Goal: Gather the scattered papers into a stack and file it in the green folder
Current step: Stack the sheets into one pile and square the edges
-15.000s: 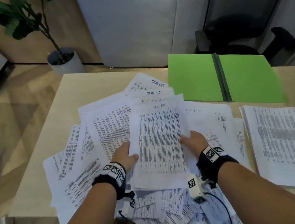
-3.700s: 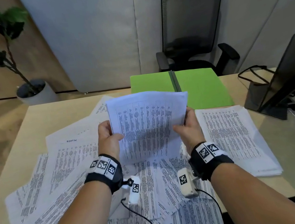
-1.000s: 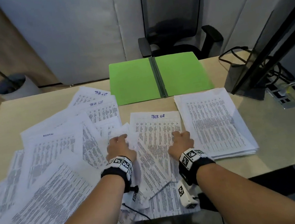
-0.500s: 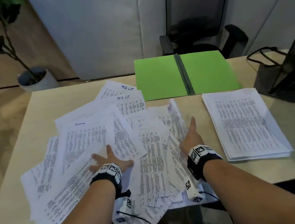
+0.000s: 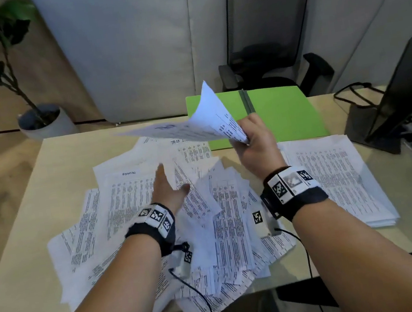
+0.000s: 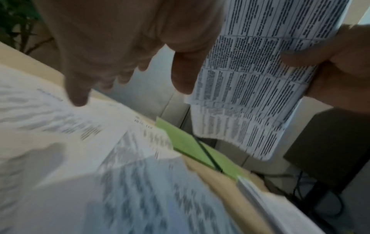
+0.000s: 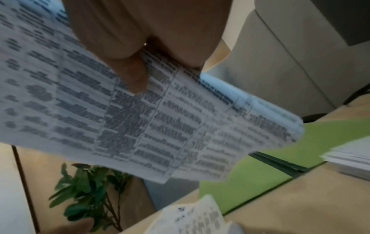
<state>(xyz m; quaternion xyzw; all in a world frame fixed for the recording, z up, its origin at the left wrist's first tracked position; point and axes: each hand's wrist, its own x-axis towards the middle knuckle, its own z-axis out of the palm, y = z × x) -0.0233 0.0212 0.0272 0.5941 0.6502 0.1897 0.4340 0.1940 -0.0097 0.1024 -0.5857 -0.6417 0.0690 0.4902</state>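
Note:
My right hand (image 5: pixel 252 138) is raised above the table and pinches a few printed sheets (image 5: pixel 195 125) by one corner; thumb and fingers clamp the paper (image 7: pixel 160 123) in the right wrist view. Those sheets curl upward in front of the open green folder (image 5: pixel 284 115), which lies flat at the table's far edge. My left hand (image 5: pixel 166 185) hovers with straight fingers over the scattered papers (image 5: pixel 131 200), holding nothing; its fingers (image 6: pixel 78 95) point down at the sheets. A squared stack of papers (image 5: pixel 335 177) lies to the right of the scatter.
A monitor on a dark stand (image 5: pixel 402 91) and cables occupy the table's right end. Behind the table stands a black office chair (image 5: pixel 266 31), and a potted plant (image 5: pixel 38 121) sits on the floor at the left. The wooden table (image 5: pixel 46 194) shows bare at its left side.
My right hand has lifted a few sheets off the pile and raised them toward the folder. The left hand moved forward from the lower left of the pile, fingers still straight.

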